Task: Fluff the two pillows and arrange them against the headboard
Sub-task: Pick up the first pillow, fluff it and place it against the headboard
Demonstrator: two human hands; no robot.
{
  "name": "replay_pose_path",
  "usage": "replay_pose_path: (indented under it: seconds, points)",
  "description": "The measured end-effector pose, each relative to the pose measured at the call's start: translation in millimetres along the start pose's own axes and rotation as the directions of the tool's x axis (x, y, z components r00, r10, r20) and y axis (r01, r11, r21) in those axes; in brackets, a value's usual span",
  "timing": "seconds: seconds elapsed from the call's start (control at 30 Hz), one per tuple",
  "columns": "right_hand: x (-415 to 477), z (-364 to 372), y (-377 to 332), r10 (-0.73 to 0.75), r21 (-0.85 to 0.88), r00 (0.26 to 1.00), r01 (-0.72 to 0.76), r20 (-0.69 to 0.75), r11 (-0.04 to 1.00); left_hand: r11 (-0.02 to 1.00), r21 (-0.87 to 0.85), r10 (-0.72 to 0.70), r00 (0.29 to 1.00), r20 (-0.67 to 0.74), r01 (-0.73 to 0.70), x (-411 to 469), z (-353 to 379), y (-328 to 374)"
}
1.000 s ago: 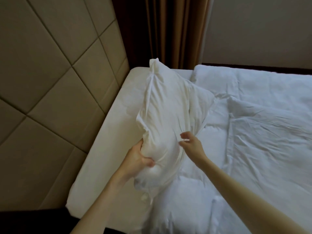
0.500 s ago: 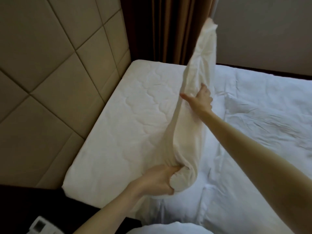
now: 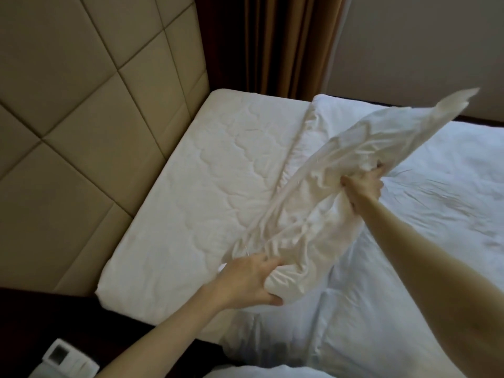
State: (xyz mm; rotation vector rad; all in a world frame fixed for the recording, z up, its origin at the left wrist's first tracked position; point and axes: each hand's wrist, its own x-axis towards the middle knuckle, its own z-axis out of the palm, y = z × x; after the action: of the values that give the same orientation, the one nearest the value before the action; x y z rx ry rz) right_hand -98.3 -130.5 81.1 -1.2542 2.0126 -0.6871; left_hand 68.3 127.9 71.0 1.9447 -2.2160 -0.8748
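I am gripping a white pillow (image 3: 327, 203) with my left hand (image 3: 245, 282) and right hand (image 3: 364, 186), fluffing it above the bed (image 3: 191, 186). Next, I judge, it needs setting against the padded headboard (image 3: 81, 105).

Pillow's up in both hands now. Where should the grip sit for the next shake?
Hold the limp white pillow by its two bunched parts: the left hand from below at the near end, the right hand from the duvet side at mid-length. The far corner flaps loose.

The far tip of the pillow (image 3: 341, 186) smears into blur, my left hand's (image 3: 246, 282) fingers vanish under its bunched end, a white fold of bedding (image 3: 245, 373) and a small white remote (image 3: 64, 360) are cut off by the bottom edge.
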Motion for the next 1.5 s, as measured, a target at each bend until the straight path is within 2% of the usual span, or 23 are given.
replay_pose_path:
  seconds: [0.1,0.17,0.27,0.33,0.5,0.67,0.8,0.93,1.07,1.3,1.5]
  points:
    - [6,-3,9,0.052,0.175,0.998,-0.048,-0.018,0.983,0.956,0.292,0.044,0.993,-0.113,-0.009,3,0,12]
    - [10,-3,12,0.091,0.252,0.996,-0.086,-0.008,0.964,0.960,0.278,0.025,0.990,-0.135,0.014,8,-6,23]
    - [19,-4,7,0.146,0.338,0.989,-0.138,0.002,0.931,0.990,0.123,-0.049,0.986,-0.160,0.070,17,-18,33]
    - [24,-2,2,0.145,0.367,0.989,-0.142,0.019,0.920,0.991,0.081,-0.090,0.983,-0.161,0.104,22,-26,31]
    - [30,23,-24,0.104,0.426,0.992,-0.123,0.068,0.896,0.955,0.173,-0.201,0.954,-0.223,0.242,37,-54,5]
    - [26,61,-66,0.015,0.381,0.998,-0.036,0.058,0.924,0.919,0.254,-0.224,0.928,-0.297,0.303,44,-81,-38]
    - [22,90,-102,-0.137,0.343,0.991,0.126,0.006,0.931,0.932,0.121,-0.285,0.899,-0.332,0.341,43,-104,-81]
    - [22,110,-146,-0.283,0.267,0.959,0.269,0.013,0.925,0.930,-0.054,-0.359,0.863,-0.357,0.364,49,-131,-119]
    - [31,120,-191,-0.295,0.275,0.955,0.286,-0.008,0.918,0.936,-0.163,-0.352,0.840,-0.413,0.312,58,-160,-139]
    - [55,125,-266,-0.321,0.317,0.945,0.324,-0.064,0.891,0.958,-0.212,-0.282,0.760,-0.585,0.193,85,-215,-158]
    - [76,155,-337,-0.390,0.372,0.920,0.378,-0.044,0.848,0.949,-0.232,-0.315,0.713,-0.626,0.215,117,-237,-185]
